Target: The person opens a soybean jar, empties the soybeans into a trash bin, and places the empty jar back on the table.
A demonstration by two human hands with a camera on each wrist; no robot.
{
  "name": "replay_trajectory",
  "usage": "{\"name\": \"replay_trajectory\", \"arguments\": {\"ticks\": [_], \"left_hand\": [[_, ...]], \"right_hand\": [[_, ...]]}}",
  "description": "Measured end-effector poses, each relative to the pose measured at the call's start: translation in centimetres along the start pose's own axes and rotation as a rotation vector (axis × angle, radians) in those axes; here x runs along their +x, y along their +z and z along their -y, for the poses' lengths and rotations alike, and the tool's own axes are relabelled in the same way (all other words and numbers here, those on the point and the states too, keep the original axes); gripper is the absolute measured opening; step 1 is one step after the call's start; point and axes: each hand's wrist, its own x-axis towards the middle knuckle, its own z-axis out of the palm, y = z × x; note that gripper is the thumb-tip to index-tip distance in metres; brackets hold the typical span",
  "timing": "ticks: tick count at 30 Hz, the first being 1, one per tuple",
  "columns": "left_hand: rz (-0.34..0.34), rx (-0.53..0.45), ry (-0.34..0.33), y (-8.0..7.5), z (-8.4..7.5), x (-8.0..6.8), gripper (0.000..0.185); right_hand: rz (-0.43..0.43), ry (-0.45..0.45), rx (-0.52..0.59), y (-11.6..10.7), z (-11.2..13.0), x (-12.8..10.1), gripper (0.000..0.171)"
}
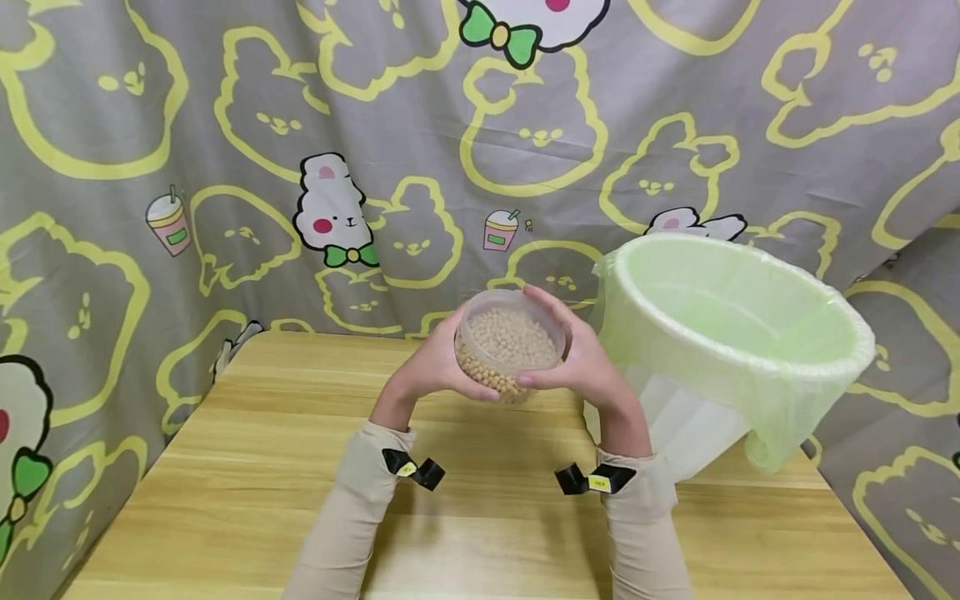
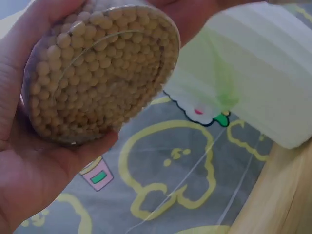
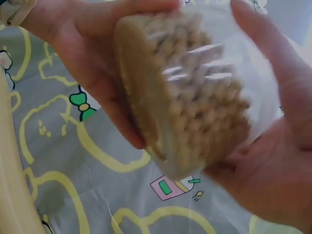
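Both hands hold a round, clear plastic jar (image 1: pixel 510 346) above the wooden table, its top tilted toward the head camera. Small round beige beans, like soybeans, fill much of it. My left hand (image 1: pixel 437 358) grips the left side, thumb along the near face; my right hand (image 1: pixel 588 358) grips the right side the same way. The left wrist view looks at the jar's base (image 2: pixel 105 78), with beans pressed against it. In the right wrist view the jar (image 3: pixel 195 97) lies slanted between the two hands, beans gathered toward the base and a bare clear band near the top.
A white bin (image 1: pixel 675 417) lined with a pale green plastic bag (image 1: pixel 810 375) stands on the table (image 1: pixel 225 467) at the right, close to my right forearm. Behind the table hangs a grey curtain (image 1: pixel 420 125) with yellow cartoon outlines. Each wrist carries a small black camera.
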Motion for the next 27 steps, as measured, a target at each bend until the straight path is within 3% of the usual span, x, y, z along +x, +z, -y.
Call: {"name": "replay_trajectory", "arguments": {"ticks": [3,7,10,13,21,27], "left_hand": [[-0.090,0.057,-0.017,0.4,0.1,0.0,0.122],[-0.260,0.207,-0.057,1.9,0.4,0.2,0.127],[-0.301,0.277,-0.065,2.8,0.7,0.2,0.130],[-0.277,0.258,-0.067,2.8,0.9,0.1,0.129],[-0.093,0.096,-0.049,1.0,1.0,-0.3,0.121],[-0.111,0.066,-0.030,-0.1,0.9,-0.2,0.117]], "right_hand": [[-0.055,0.077,-0.018,0.5,0.2,0.0,0.110],[-0.263,0.170,-0.133,2.5,0.6,0.4,0.112],[-0.380,0.169,-0.237,3.5,0.5,0.6,0.112],[-0.400,0.111,-0.283,3.6,0.2,0.6,0.106],[-0.213,0.002,-0.175,1.5,-0.2,0.1,0.093],[-0.240,0.008,-0.135,1.2,-0.2,0.4,0.089]]}}
